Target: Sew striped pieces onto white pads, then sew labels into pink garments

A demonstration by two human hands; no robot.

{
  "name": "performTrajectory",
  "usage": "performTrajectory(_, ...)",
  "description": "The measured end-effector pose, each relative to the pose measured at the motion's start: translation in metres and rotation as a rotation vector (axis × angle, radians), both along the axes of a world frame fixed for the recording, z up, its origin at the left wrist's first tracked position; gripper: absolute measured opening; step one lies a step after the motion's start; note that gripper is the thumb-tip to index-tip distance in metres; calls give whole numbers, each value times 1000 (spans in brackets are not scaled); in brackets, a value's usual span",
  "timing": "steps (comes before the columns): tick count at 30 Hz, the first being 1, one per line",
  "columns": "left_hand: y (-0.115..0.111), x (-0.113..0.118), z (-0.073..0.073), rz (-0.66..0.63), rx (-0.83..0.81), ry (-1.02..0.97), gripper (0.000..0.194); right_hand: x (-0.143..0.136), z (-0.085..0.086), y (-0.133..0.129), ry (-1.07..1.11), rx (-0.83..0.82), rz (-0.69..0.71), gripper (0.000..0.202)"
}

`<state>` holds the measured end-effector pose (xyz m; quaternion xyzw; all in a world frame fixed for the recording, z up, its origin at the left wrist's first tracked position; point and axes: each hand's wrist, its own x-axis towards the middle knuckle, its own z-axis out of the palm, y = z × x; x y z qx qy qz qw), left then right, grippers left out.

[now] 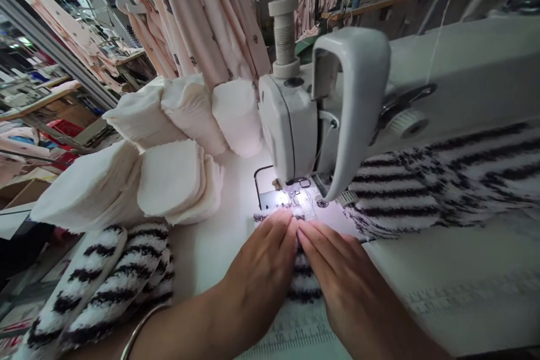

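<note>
A fluffy black-and-white striped fabric piece (304, 281) lies on the sewing machine bed, its far edge by the lit presser-foot area. My left hand (259, 270) presses on it from the left, fingers together. From the other side, my right hand (343, 275) holds it down, its fingertips meeting those of the left. Both hands hide much of the piece. Just beyond the fingertips stands the white sewing machine (287, 124); the needle itself I cannot make out clearly.
Stacks of cream fabric pieces (169, 177) stand at the left. Rolled striped pieces (113, 287) lie in front of them. More striped fabric (396, 191) sits under the machine arm. A ruler scale (295, 337) runs along the table's near side. Pink cloth (211, 17) hangs behind.
</note>
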<state>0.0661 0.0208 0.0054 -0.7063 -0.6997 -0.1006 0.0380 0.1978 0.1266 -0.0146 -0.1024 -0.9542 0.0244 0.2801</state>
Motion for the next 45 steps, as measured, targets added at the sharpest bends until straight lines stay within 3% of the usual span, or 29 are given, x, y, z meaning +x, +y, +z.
performTrajectory(14, 14, -10, -11, 45, 184, 41, 37, -6, -22, 22, -32, -79, 139, 47)
performTrajectory(19, 11, -14, 13, 5, 142, -76, 34, 2, -11, 35, -135, -222, 219, 59)
performTrajectory(23, -1, -19, 36, 128, 54, -244, 21, 8, 13, 46, -201, -375, 255, 54)
performTrajectory(26, -7, -20, 41, 178, -46, -315, 8, 8, 20, 45, -180, -394, 267, 44)
performTrajectory(33, -5, -13, 34, 218, -135, -341, 7, 13, 13, 29, -95, -315, 249, 44)
performTrajectory(39, 0, -18, 23, 134, -131, -367, 2, 6, 14, 31, -145, -215, 228, 35)
performTrajectory(45, -1, -18, 22, 124, -117, -404, 4, 1, 12, 35, -113, -250, 212, 32)
